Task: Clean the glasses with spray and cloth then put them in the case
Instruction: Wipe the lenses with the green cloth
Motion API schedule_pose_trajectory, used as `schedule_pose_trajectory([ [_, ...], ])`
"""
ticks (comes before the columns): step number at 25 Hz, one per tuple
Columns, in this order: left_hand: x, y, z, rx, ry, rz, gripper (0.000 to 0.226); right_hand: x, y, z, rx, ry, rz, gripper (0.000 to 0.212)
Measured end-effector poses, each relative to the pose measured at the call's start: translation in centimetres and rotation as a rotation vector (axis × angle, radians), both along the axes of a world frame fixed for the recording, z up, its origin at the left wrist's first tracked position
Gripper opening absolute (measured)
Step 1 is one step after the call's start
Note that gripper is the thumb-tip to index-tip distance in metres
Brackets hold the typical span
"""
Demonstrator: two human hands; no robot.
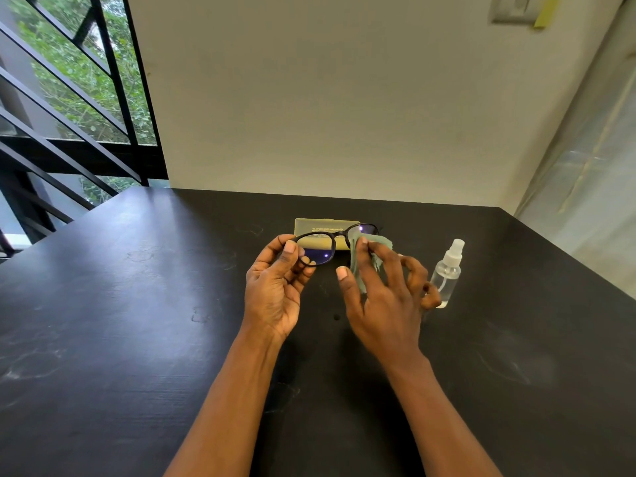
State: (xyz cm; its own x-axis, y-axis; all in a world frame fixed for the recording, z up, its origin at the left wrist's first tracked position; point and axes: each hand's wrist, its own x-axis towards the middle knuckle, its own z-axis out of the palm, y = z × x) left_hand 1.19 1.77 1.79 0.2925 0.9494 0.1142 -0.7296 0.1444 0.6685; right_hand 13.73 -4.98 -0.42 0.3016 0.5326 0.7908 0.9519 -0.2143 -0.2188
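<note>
Black-framed glasses (332, 241) with purple-glinting lenses, green cloth (370, 256) over one.

The black-framed glasses (325, 243) are held up above the tabletop (137, 304), tilted so the lens on the left sits lower than the one on the right; both lenses show small violet reflections. A grey-green cloth (365, 261) is draped over the lens on the right, hanging crumpled below it. Behind the glasses lies a flat, closed, olive-yellow glasses case (311, 224) with printed lettering on its lid. To the right, well apart from the case, stands a small clear spray bottle (446, 273), upright, with a white nozzle under a clear cap.
</note>
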Motion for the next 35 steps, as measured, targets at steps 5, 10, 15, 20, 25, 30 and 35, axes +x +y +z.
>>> schedule_pose_trajectory([
  [5, 0.0, -0.1, 0.1, 0.01, 0.004, -0.028, 0.013, 0.6, 0.1, 0.3, -0.035, 0.187, -0.014, 0.08],
  [10, 0.2, -0.4, 0.0, 0.023, 0.02, -0.05, 0.014, 0.1, 0.2, 0.4, -0.118, 0.181, 0.04, 0.08],
  [15, -0.1, 0.2, -0.1, 0.01, 0.006, 0.003, 0.014, -0.5, -0.6, 0.5, -0.28, 0.148, 0.1, 0.083],
  [20, -0.2, 0.5, -0.1, 0.0, -0.011, -0.001, 0.013, -0.4, -0.8, 0.8, -0.287, 0.182, 0.011, 0.096],
  [25, -0.3, 0.2, -0.1, 0.031, -0.003, -0.044, 0.013, 0.2, -0.4, 1.2, -0.235, 0.275, -0.001, 0.101],
  [30, -0.1, 0.0, 0.0, 0.05, 0.006, -0.064, 0.013, 0.6, 0.0, 1.2, -0.182, 0.274, 0.058, 0.083],
  [35, -0.1, 0.1, -0.1, 0.043, 0.016, -0.041, 0.013, 0.6, 0.7, -0.1, -0.057, 0.051, 0.087, 0.055],
])
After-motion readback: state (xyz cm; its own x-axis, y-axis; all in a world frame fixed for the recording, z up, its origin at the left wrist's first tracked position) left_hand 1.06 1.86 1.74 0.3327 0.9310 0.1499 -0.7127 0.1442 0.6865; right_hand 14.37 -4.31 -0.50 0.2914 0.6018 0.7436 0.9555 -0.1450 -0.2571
